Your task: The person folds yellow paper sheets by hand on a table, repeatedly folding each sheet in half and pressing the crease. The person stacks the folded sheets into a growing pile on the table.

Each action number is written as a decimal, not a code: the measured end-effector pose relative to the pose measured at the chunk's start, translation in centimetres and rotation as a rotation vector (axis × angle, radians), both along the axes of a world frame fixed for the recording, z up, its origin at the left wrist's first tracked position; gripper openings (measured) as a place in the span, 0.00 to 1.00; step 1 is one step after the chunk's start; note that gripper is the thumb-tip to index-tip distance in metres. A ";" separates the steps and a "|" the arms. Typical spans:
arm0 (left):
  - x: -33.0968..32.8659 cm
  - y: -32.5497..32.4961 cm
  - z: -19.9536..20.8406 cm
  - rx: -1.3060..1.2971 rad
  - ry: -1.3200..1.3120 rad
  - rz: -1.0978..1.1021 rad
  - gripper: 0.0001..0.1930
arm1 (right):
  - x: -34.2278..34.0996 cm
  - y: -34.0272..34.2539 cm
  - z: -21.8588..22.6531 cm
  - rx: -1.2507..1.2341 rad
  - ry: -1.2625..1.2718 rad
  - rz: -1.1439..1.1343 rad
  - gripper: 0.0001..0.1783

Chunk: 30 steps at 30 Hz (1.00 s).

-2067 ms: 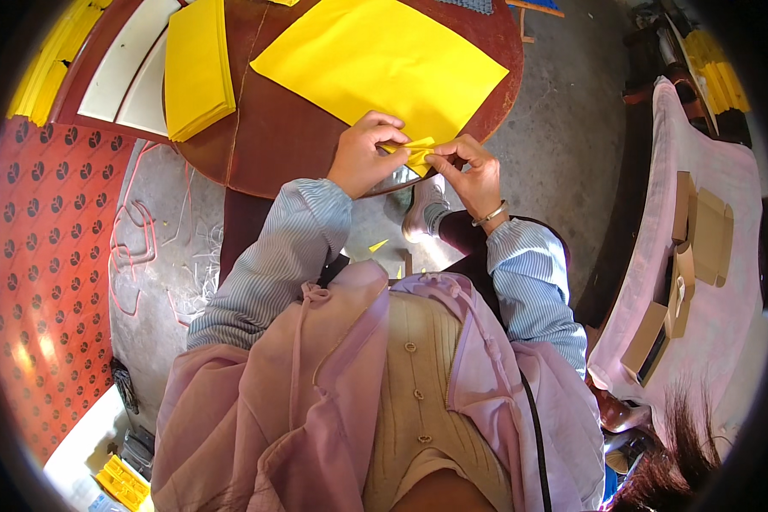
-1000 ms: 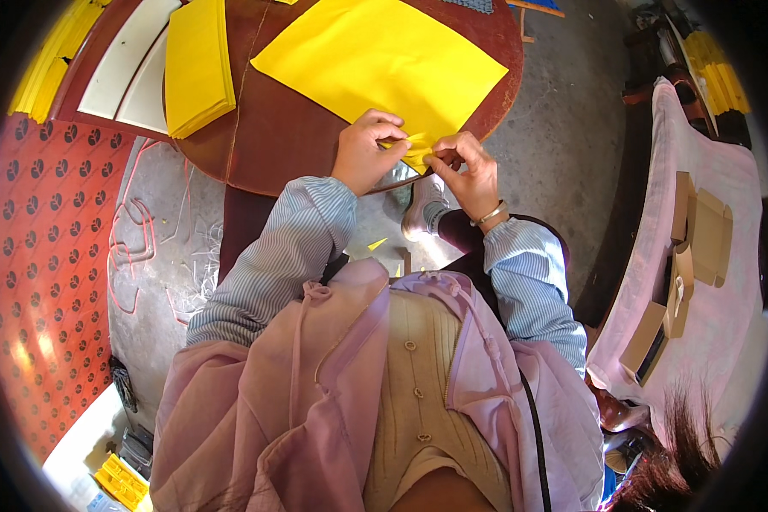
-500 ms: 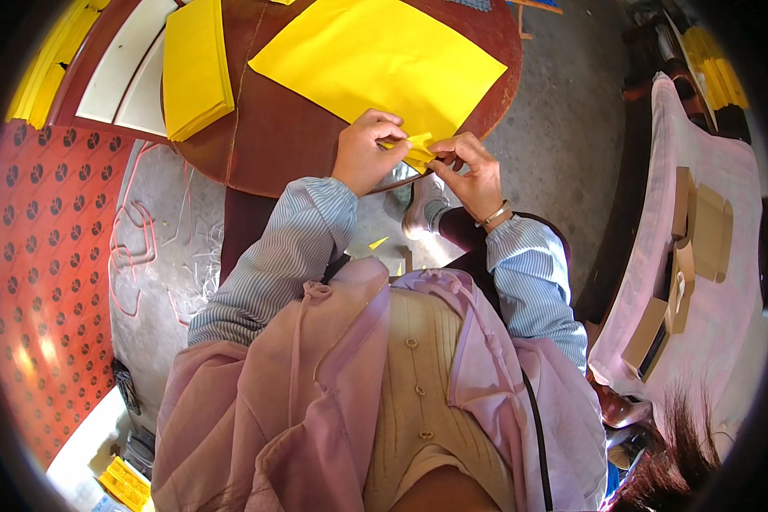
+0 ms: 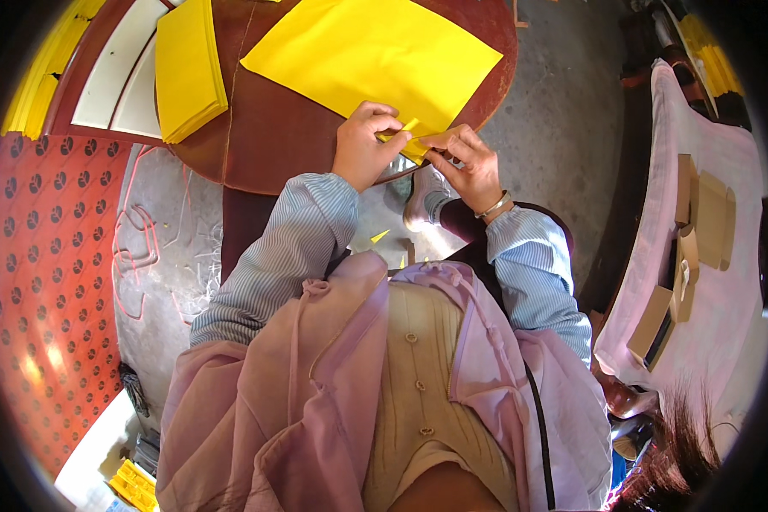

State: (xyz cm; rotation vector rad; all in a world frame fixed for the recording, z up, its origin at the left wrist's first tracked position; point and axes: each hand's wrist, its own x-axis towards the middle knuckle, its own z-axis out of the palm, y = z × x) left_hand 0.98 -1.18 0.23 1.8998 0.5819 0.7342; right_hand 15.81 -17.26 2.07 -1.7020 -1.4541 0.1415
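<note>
Yellow piece (image 4: 415,150): one, small, creased or folded; held at the near rim of the brown surface (image 4: 273,141), by the near corner of the yellow sheet (image 4: 380,55). Whether it is joined to the sheet cannot be told, the meeting place being covered by fingers.

Left hand (image 4: 367,147): grip closed, the piece pinched between thumb and forefinger at its left side.

Right hand (image 4: 464,168): grip likewise closed, the piece pinched at its right side by the fingertips; band (image 4: 494,206) worn at the wrist.

Handling, as judged: light, thin, soft, readily creased; slipping and breakage hardly to be feared, though folds may be lost if either side is let go. Best taken by the edges, in a fingertip pinch, with the fold pressed flat.

Also noted: sheet laid flat; yellow stack (image 4: 189,72) placed to its left; yellow scrap (image 4: 381,235) seen below the surface's near rim.
</note>
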 end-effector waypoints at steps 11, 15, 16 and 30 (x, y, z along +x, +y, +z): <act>-0.9 1.4 0.2 0.074 0.016 -0.139 0.10 | 0.2 0.5 -0.2 -0.103 0.367 -0.058 0.09; -1.2 1.5 0.5 0.094 0.006 -0.190 0.11 | 0.3 0.6 -0.4 -0.103 0.371 -0.071 0.08; -1.2 1.5 0.6 0.093 -0.001 -0.191 0.11 | 0.3 0.6 -0.5 -0.097 0.370 -0.071 0.08; -0.5 0.6 0.2 -0.025 0.051 -0.065 0.08 | 0.0 0.2 -0.5 -0.056 0.321 -0.045 0.10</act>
